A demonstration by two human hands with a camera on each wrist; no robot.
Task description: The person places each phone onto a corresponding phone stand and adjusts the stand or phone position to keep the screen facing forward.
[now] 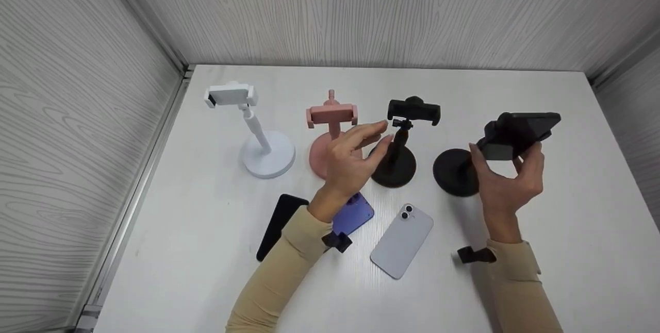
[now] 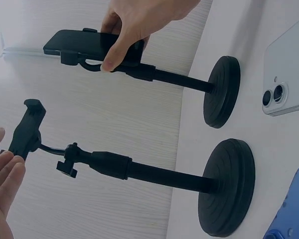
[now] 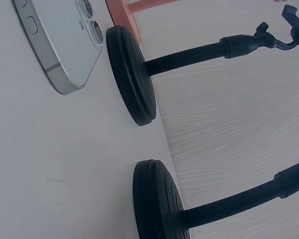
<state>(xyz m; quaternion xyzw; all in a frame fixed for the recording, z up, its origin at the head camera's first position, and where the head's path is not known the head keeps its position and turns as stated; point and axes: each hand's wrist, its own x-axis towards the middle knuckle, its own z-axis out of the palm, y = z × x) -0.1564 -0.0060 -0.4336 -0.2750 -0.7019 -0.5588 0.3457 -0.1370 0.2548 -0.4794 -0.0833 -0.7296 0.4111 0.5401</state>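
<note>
At the right, my right hand [image 1: 508,188] grips a black phone [image 1: 531,126] that sits tilted in the clamp of a black phone stand [image 1: 455,174]. The left wrist view shows the thumb across the face of this phone [image 2: 77,42], with fingers behind it. My left hand [image 1: 353,163] holds nothing, its fingers extended and thumb apart, close to the bare clamp of a second black phone stand [image 1: 414,110]. Whether the fingertips touch that clamp, I cannot tell. Below, a silver phone [image 1: 402,243] lies camera side up.
Left of the black stands are a pink phone stand [image 1: 331,115] and a white phone stand [image 1: 268,155]. A blue-purple phone [image 1: 356,214] and another black phone [image 1: 278,225] lie partly beneath my left arm. Grey wood-grain panels [image 1: 330,18] border the white table [image 1: 196,250].
</note>
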